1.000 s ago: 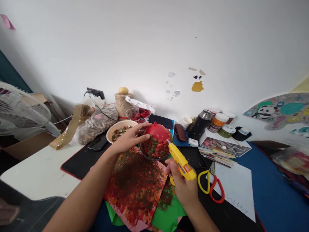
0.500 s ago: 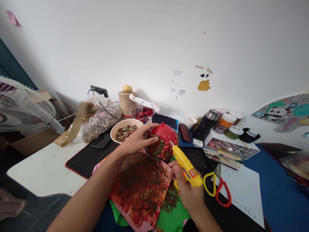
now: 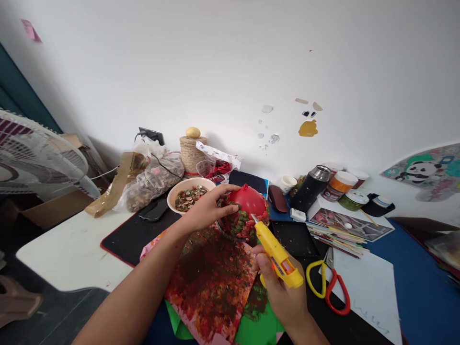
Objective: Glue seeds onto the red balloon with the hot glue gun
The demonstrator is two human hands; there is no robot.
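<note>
While the left hand (image 3: 205, 210) rested, loosely spread, against the red balloon (image 3: 248, 200), the right hand (image 3: 285, 297) was curled around a yellow glue gun (image 3: 272, 247).

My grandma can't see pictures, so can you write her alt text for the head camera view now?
A person's right hand holds a yellow glue gun, its tip close to red and green pieces around a red balloon, while the left hand touches them. Nearby are a bowl of small bits, a paint-smeared sheet and scissors.
</note>
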